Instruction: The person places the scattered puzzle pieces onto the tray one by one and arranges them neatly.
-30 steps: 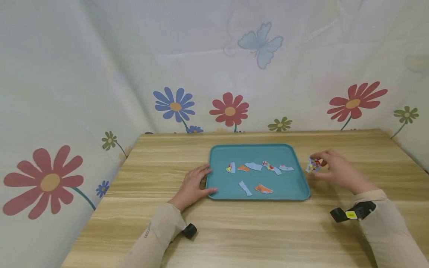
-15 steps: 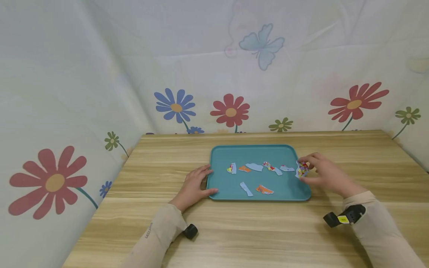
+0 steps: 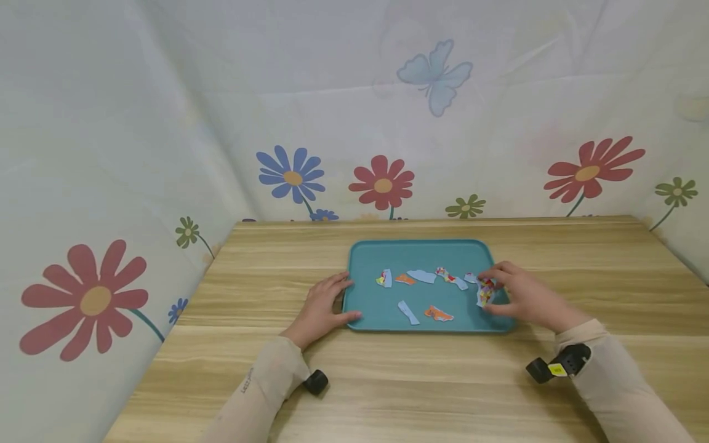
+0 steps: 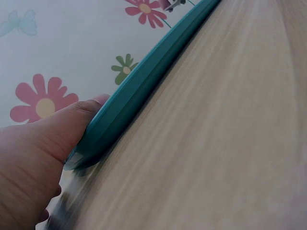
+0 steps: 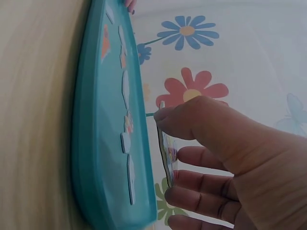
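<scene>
My right hand (image 3: pixel 523 296) pinches a thin, irregular card piece (image 3: pixel 485 293) between thumb and fingertips. The piece has a pale blue edge and a multicoloured print; in the right wrist view, the card piece (image 5: pixel 166 148) stands nearly edge-on, apart from the tray surface. It overlaps the right part of a teal tray (image 3: pixel 443 252) in the head view. My left hand (image 3: pixel 321 309) rests at the tray's left side, fingers along the rim and thumb at the front-left corner. The left wrist view shows the thumb (image 4: pixel 72 122) lying over the tray's rim.
Several flat card pieces lie on the tray: a light blue piece (image 3: pixel 422 276), a light blue strip (image 3: pixel 408 312), an orange piece (image 3: pixel 440 314) and others in a row. The tray sits on a wooden table (image 3: pixel 421 375). A flowered cloth (image 3: pixel 332 111) hangs behind.
My right hand has carried the multicoloured card piece leftward, from beside the tray to over its right part. The left hand has stayed at the tray's left rim.
</scene>
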The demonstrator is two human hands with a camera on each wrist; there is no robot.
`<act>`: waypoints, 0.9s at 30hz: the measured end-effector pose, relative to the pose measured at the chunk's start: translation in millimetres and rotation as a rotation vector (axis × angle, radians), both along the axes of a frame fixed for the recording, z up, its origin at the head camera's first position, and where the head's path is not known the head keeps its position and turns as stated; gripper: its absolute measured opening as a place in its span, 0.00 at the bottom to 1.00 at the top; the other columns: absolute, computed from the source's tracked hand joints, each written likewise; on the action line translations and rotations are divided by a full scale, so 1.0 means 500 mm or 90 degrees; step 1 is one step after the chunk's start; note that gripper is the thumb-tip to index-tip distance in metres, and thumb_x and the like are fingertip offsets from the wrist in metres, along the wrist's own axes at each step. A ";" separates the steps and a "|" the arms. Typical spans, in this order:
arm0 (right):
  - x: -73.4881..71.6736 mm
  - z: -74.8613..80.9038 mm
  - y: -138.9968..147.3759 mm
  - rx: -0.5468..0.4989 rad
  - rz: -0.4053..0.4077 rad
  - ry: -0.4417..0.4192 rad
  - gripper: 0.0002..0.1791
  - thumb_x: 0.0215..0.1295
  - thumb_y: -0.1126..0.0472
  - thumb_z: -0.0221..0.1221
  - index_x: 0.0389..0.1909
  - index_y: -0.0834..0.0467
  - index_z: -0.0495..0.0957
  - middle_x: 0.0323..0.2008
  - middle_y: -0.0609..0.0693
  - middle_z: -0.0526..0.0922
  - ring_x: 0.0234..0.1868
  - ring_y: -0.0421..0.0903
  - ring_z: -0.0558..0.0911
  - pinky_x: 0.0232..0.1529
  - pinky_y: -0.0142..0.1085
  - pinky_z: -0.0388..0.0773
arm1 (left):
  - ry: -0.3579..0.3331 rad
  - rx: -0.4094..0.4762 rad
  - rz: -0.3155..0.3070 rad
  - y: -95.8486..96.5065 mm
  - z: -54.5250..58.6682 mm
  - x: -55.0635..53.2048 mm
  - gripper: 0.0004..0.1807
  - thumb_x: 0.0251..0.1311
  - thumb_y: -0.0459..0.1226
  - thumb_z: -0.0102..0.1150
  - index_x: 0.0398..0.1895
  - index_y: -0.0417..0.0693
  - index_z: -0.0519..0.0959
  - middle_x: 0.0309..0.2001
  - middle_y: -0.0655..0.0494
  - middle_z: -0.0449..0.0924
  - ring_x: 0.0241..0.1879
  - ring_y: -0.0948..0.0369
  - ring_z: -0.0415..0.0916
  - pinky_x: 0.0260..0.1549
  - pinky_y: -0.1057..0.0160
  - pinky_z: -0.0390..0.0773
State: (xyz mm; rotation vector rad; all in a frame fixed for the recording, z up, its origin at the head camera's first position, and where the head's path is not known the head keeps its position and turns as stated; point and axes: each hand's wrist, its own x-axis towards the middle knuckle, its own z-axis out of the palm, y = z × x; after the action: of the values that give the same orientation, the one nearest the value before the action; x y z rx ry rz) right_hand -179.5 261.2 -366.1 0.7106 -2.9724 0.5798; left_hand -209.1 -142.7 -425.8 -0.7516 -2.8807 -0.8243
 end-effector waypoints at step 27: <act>0.002 -0.043 -0.037 0.023 0.070 -0.010 0.25 0.50 0.57 0.69 0.50 0.62 0.79 0.45 0.54 0.78 0.39 0.41 0.76 0.41 0.39 0.79 | -0.018 -0.012 0.008 0.001 -0.004 -0.007 0.40 0.53 0.52 0.68 0.66 0.43 0.68 0.72 0.48 0.61 0.72 0.47 0.56 0.70 0.41 0.55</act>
State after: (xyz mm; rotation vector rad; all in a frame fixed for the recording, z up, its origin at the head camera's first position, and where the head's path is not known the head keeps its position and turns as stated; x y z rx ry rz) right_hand -178.3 242.5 -387.4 0.8815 -2.9802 0.5401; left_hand -212.7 -142.3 -427.8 -0.7294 -2.9198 -0.8138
